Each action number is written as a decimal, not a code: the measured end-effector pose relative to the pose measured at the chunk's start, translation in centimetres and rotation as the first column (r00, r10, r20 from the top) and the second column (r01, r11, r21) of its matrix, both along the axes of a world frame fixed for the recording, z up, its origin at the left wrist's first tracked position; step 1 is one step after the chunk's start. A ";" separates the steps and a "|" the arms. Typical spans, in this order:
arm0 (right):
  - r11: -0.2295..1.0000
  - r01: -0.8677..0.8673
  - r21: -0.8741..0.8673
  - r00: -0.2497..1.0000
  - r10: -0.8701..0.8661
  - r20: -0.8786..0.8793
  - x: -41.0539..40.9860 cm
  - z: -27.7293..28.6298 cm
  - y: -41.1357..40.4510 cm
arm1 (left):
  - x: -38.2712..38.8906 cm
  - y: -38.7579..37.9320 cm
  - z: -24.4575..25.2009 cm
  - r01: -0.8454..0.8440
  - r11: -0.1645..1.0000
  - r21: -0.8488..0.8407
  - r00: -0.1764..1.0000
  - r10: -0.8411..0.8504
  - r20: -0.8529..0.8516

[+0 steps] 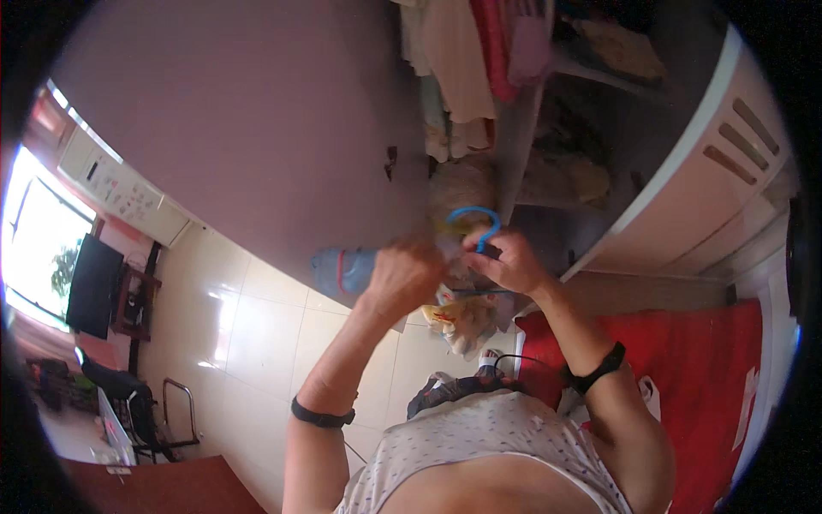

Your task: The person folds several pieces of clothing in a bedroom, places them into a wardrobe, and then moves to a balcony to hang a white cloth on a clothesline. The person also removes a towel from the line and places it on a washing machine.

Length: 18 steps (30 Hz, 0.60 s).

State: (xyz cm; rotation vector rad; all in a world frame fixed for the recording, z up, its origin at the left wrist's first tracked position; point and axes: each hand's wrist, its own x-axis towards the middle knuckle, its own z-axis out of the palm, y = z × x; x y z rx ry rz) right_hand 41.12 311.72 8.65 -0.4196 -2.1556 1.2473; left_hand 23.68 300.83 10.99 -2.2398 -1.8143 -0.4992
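My right hand [510, 260] is shut around the neck of a blue clothes hanger [494, 221], its curved hook standing up above the fingers. Close beside it, my left hand [411, 273] is blurred with its fingers curled; whether it grips anything is hidden. A pale blue, see-through item with a red band [340, 270] shows just left of that hand, partly behind it. Below both hands hangs or lies a cream, crumpled item with a red and yellow print [465, 321]. In front is an open wardrobe with hanging clothes [456, 70].
A large wardrobe door [244, 128] stands open on the left, another door with slots [700, 180] on the right. Shelves [578, 148] hold folded cloth. A red cover [687, 372] lies at right. Across the tiled floor [263, 321] are a chair [138, 405] and a television [96, 286].
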 end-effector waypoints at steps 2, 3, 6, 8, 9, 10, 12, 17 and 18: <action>0.992 0.116 0.045 0.975 -0.105 -0.193 1.3 -0.9 1.7 | -0.6 -0.1 0.0 -0.059 0.997 -0.044 0.996 0.061 0.057; 0.966 0.175 -0.191 0.913 -0.232 -0.335 2.2 -1.6 3.0 | -0.9 -0.2 0.0 -0.064 0.998 0.017 0.992 0.061 0.110; 0.697 0.502 -0.512 0.711 -0.670 -0.214 5.4 -6.1 7.4 | -1.5 -0.8 -0.2 -0.102 0.985 0.136 0.958 0.061 0.280; 0.608 0.504 -0.613 0.776 -0.630 0.013 6.1 -11.2 8.9 | -1.5 -1.3 -0.3 -0.108 0.982 0.154 0.970 0.070 0.233; 0.519 0.498 -0.694 0.814 -0.556 0.168 6.4 -14.3 9.3 | -1.5 -1.6 -0.3 -0.132 0.980 0.147 0.971 0.097 0.220; 0.502 0.387 -0.773 0.809 -0.587 0.024 6.7 -17.5 9.4 | -1.4 -2.0 -0.3 -0.151 0.982 0.116 0.979 0.133 0.154; 0.495 0.005 -0.869 0.806 -0.517 -0.289 6.4 -23.9 9.3 | -1.1 -3.1 -0.1 -0.154 0.969 0.191 0.961 0.102 0.257; 0.944 0.270 -0.189 0.935 -0.304 -0.185 -1.7 -34.9 9.9 | -1.2 -6.0 0.9 -0.284 0.939 0.193 0.795 0.119 0.594; 0.957 0.281 0.076 0.943 -0.261 -0.205 -4.5 -35.4 10.2 | -1.2 -6.3 1.0 -0.298 0.940 0.167 0.753 0.123 0.646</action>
